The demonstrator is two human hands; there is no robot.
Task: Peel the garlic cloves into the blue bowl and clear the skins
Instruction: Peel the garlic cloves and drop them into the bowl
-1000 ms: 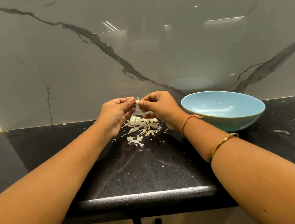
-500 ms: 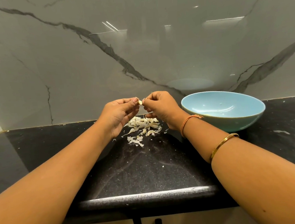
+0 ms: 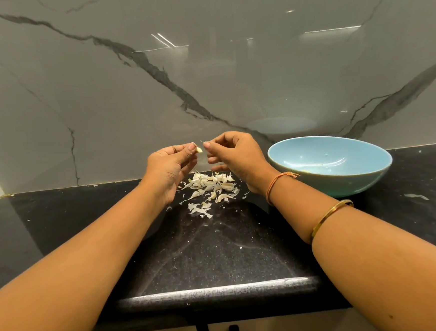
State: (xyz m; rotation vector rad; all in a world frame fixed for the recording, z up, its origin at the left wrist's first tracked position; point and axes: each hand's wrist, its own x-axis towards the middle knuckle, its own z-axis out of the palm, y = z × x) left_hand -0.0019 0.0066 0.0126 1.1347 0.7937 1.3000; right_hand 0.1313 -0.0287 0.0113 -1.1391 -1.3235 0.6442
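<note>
Garlic clove [image 3: 199,149]: centre frame, above the counter, pinched at the fingertips of the left hand [image 3: 171,166], free end pointing right. Right hand [image 3: 237,156] sits just beside it, thumb and forefinger closed on what appears to be a sliver of skin [image 3: 201,141] (too fine to confirm). Skins [image 3: 211,189] lie heaped on the black countertop [image 3: 219,256] directly below. Blue bowl [image 3: 343,181] stands at right; the right hand is nearer it, the clove-holding left farther. Bowl contents faint, not identifiable. Clove largely hidden by fingers.

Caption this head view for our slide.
Left hand pinches a garlic clove; right hand pinches skin, beside the blue bowl.
</note>
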